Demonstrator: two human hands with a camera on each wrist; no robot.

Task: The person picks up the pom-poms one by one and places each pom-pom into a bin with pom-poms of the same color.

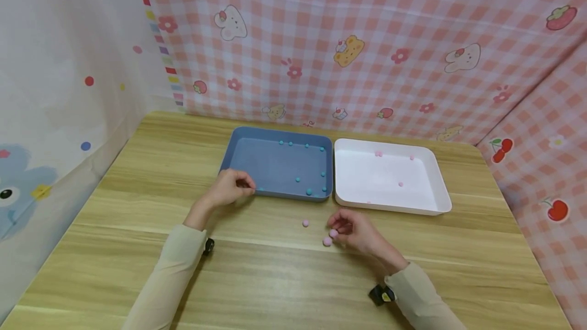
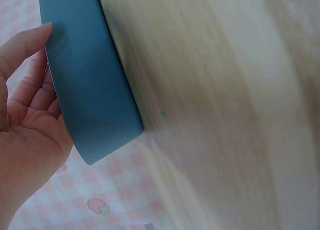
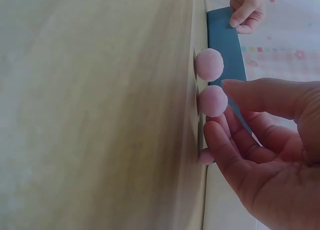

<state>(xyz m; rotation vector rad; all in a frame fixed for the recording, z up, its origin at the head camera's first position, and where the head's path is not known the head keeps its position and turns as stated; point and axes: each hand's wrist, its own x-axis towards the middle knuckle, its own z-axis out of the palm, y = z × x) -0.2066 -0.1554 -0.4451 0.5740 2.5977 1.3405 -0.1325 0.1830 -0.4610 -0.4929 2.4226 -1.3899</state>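
My left hand (image 1: pixel 229 187) is at the front left of the blue tray (image 2: pixel 95 89), its thumb on the outside of the wall and its other fingers behind the rim, pinching it. A small teal ball (image 1: pixel 261 189) lies inside the tray, beside those fingertips. My right hand (image 1: pixel 355 230), in front of the white tray (image 1: pixel 394 208), pinches a pink ball (image 3: pixel 213 100) between thumb and index finger. Touching or very near it is a second large pink ball (image 3: pixel 209 64). A smaller pink ball (image 1: pixel 305 223) lies on the table farther left.
Several teal balls (image 1: pixel 309 192) lie scattered in the blue tray, mostly along its back and right sides. The white tray, just right of it, holds several small pink balls (image 1: pixel 401 184). Checked cloth (image 1: pixel 312 65) hangs behind the wooden table (image 1: pixel 275 279).
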